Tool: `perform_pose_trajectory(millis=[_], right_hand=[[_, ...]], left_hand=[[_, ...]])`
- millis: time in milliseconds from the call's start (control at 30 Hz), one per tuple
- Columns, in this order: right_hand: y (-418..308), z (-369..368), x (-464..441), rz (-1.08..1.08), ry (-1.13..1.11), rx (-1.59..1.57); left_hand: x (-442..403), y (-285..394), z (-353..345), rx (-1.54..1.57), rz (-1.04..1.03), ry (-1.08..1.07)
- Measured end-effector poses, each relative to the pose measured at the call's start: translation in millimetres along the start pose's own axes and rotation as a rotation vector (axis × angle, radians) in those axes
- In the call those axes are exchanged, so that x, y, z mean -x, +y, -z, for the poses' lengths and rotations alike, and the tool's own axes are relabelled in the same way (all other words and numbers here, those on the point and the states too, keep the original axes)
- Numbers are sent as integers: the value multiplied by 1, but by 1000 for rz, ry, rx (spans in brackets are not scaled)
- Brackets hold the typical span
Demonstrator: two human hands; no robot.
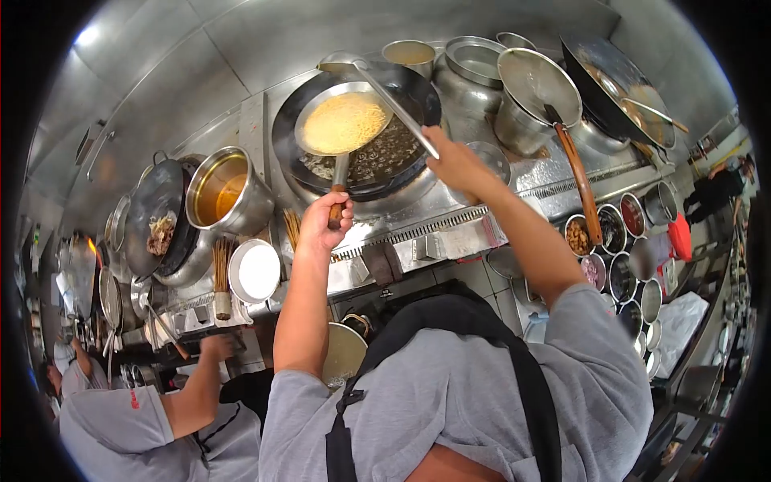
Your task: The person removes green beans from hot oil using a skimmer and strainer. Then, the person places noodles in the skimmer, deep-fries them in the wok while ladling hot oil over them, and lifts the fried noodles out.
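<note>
My left hand [325, 222] is wrapped round the wooden grip of a round metal strainer [340, 170]. Pale yellow, crumbly food [344, 122] fills the strainer, which is over a large black wok [285, 120]. Beneath it, dark bubbling liquid [389, 159] covers the wok's bottom. The shaft end of a long metal ladle [399, 112] is in my closed right hand [464, 166]. From there the ladle reaches across the wok, its bowl beyond the strainer at the far rim. I cannot tell whether the bowl touches the rim.
To the left are a pot of orange-brown liquid [218, 195], a white container [254, 271] and another wok [152, 213] holding food. A sieve [540, 84] rests on a pot at right, near several ingredient tins [610, 229]. A co-worker's arm [197, 394] is at lower left.
</note>
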State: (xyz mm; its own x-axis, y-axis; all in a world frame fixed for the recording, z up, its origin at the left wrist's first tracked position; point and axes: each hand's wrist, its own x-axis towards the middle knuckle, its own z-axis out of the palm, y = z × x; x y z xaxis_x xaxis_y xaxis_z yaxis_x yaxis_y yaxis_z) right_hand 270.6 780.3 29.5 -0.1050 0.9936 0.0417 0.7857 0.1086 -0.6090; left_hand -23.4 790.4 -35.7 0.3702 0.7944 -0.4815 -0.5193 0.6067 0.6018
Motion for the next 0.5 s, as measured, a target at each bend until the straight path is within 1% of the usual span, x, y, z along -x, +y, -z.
perform_pose_trajectory(millis=[67,233,300,333,433,500], right_hand=[[-19,18,-17,-2,-86,91],[-12,4,-36,76,-202,306],[12,4,-25,179,-165,327],[12,4,-22,230,-147,337],[-5,13,-20,98,-226,423],[-7,5,-32,147,-205,465]], left_hand=[[1,0,-1,7,7,11],[-4,-2,3,-12,-7,-3],[0,-2,0,-17,-29,26],[1,-2,-1,-17,-39,33],[1,-2,0,-6,-41,42],[3,-2,-4,-25,-39,69]])
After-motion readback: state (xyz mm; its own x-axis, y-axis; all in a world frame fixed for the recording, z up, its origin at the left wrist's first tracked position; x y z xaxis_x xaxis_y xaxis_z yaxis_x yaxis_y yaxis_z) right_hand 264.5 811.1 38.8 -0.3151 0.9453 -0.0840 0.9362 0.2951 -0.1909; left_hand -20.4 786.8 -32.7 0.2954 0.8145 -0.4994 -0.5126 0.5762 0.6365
